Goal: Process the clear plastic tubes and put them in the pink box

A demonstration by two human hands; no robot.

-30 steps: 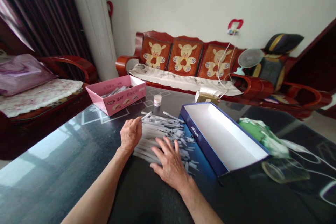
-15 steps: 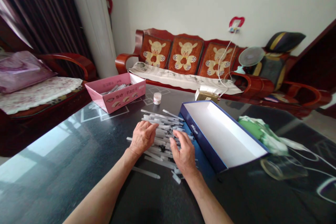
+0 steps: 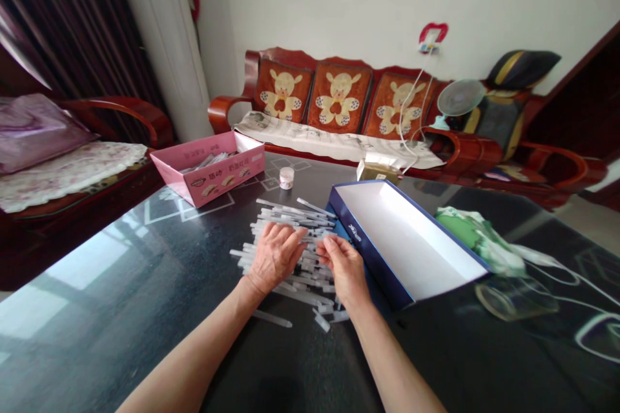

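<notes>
A loose heap of whitish translucent pens [image 3: 285, 211] lies on the dark table, some with caps. My left hand [image 3: 276, 255] is over the heap's left side, back up, its fingers curled and its thumb side toward the right; what it grips is hidden. Close by on the right, my right hand [image 3: 345, 268] pinches thumb and fingertips together on what looks like a pen's end. Only a small gap with pale pen parts separates the two hands. One pen [image 3: 274, 318] and a short pen cap [image 3: 320, 321] lie nearest to me.
Right of the heap stands an open blue box [image 3: 372, 251] with a white inside. A pink box [image 3: 208, 177] holding more pens sits back left, near a small white jar [image 3: 286, 178]. Farther right are a green-and-white bag [image 3: 477, 239], a glass dish [image 3: 513, 300] and white cables.
My right hand has gone from spread fingers to a pinch and moved slightly up and right. My left hand has shifted right, nearer to it. The view has tilted a little.
</notes>
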